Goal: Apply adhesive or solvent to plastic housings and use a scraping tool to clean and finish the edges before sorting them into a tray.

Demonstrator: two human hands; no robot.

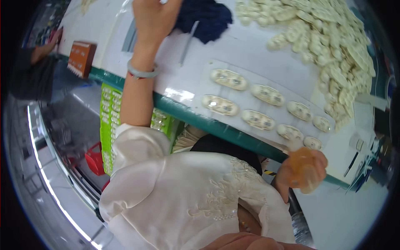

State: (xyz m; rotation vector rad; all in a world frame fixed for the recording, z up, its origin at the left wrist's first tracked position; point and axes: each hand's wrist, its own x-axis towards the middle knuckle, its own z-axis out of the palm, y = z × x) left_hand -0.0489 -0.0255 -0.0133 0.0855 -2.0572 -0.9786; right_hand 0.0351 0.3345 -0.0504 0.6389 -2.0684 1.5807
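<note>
My right hand [283, 179] is wrapped round a translucent orange squeeze bottle [303, 160], blurred by motion, at the near right edge of the table. Just beyond the bottle lies a pale board [200, 85] bearing two rows of oval cream pieces [268, 95], each with small shiny parts in its middle. My left arm stretches far across the table, a pale bangle on its wrist. At the top edge, my left hand [153, 17] is beside a dark blue crumpled cloth [208, 18]; its fingers are mostly cut off, so their grip does not show.
A large heap of cream pieces [333, 54] covers the far right. A thin grey rod [189, 41] lies near the cloth. Below the green table edge [200, 121] stands a bright green tray [106, 137] of similar pieces. Leftward are a brown box [82, 58], another person's arm [43, 52] and a red stool [95, 159].
</note>
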